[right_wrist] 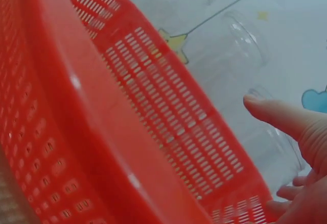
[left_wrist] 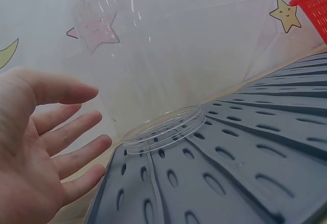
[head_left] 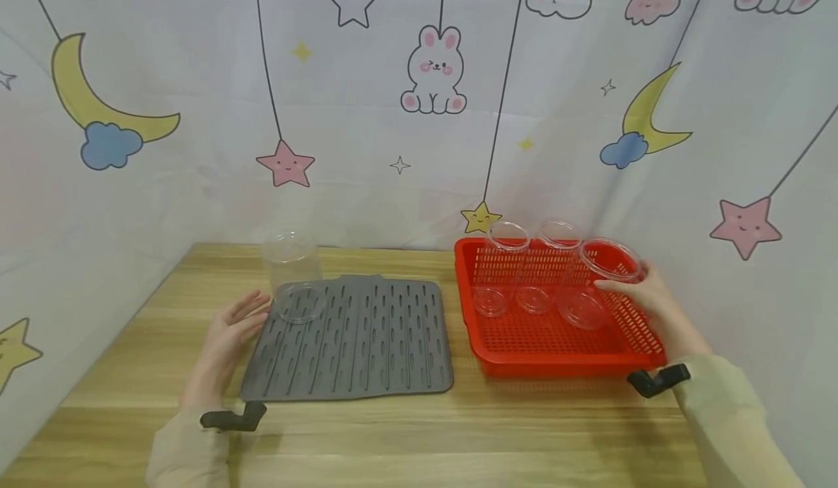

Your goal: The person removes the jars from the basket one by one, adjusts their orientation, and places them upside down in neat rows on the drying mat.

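Note:
A clear plastic jar [head_left: 292, 273] stands mouth-down on the grey drying mat [head_left: 353, 357], near its far left corner; its ringed rim [left_wrist: 166, 132] shows on the mat in the left wrist view. My left hand [head_left: 230, 339] is just left of that jar, fingers spread and apart from it. Toward the right, several clear jars stand mouth-up in a red basket [head_left: 550, 361]. My right hand [head_left: 657, 306] holds the rightmost jar [head_left: 585, 306] near its rim, thumb in front and fingers round the far side. In the right wrist view, the basket's wall fills much of the frame.
Two other clear jars, a left one [head_left: 492, 302] and a middle one [head_left: 533, 300], stand beside the held jar in the basket. Wooden tabletop [head_left: 393, 437] runs under everything. A patterned cloth [head_left: 366, 117] hangs behind the table and at its sides.

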